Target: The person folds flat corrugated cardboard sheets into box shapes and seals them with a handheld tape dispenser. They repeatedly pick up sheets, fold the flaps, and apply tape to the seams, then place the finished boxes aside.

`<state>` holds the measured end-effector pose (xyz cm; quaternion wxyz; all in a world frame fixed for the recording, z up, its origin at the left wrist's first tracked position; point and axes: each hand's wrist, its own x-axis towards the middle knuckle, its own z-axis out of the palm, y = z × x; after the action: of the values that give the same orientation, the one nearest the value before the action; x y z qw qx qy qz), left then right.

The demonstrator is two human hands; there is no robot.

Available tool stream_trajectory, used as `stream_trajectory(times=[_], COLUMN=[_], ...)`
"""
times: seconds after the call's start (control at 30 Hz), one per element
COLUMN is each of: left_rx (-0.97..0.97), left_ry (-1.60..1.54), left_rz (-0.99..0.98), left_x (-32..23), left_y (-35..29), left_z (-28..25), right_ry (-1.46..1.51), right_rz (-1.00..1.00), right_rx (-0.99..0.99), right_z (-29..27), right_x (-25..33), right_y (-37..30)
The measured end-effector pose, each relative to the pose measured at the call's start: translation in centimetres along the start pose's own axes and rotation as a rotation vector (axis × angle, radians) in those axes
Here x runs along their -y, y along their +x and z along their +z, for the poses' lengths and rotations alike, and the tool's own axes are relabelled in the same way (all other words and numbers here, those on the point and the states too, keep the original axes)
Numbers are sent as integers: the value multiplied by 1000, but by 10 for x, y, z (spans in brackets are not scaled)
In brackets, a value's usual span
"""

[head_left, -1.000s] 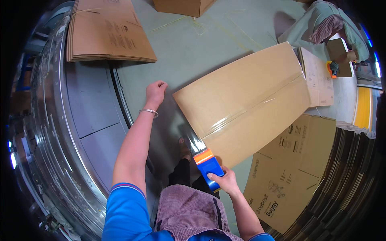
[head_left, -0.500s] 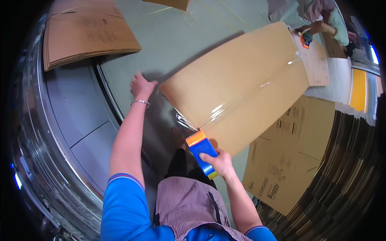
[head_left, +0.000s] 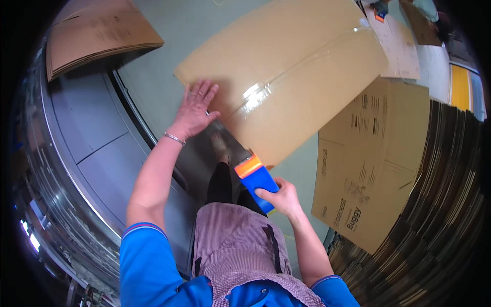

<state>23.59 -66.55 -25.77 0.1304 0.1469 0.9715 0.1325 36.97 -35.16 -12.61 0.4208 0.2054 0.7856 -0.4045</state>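
Note:
A large brown cardboard box (head_left: 317,77) lies in front of me, with shiny clear tape (head_left: 257,96) along the seam on its upper face. My left hand (head_left: 197,110) is spread over the box's near left edge, with its fingers on the cardboard. My right hand (head_left: 281,198) grips a blue and orange tape dispenser (head_left: 260,180). The dispenser's orange end is at the box's near corner. Whether tape still runs from it to the box is unclear.
Flat folded cartons (head_left: 105,36) are stacked at the upper left beside a grey panelled surface (head_left: 107,153). A printed cardboard sheet (head_left: 371,163) leans on a tall stack of flattened cartons (head_left: 434,204) at right. At the upper right is another tape dispenser (head_left: 379,11).
My left hand has come from beside the box onto its near edge, fingers now spread flat. My right hand still holds the dispenser at the near corner. The whole view has shifted a little.

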Motion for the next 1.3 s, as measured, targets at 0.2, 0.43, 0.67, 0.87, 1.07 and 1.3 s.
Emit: stream_trajectory(times=[0.2, 0.43, 0.67, 0.87, 1.07, 1.3], left_rx=[-118, -44, -77, -47, -97, -290], left_ry=[22, 89, 131, 131, 134, -396], left_rz=[77, 36, 55, 35, -5, -236], left_x=[4, -8, 0, -4, -9, -179], left_y=[-1, 2, 0, -3, -10, -80], left_z=[10, -3, 5, 8, 11, 59], right_ry=[-93, -63, -101, -409, -525, -570], right_rz=[148, 181, 166, 218, 361, 273], right_rx=[-80, -77, -40, -75, -67, -44], right_z=[-36, -43, -55, -34, 0, 37], right_x=[-102, -108, -103, -104, -61, -71], right_y=[-54, -54, -64, -24, 38, 62])
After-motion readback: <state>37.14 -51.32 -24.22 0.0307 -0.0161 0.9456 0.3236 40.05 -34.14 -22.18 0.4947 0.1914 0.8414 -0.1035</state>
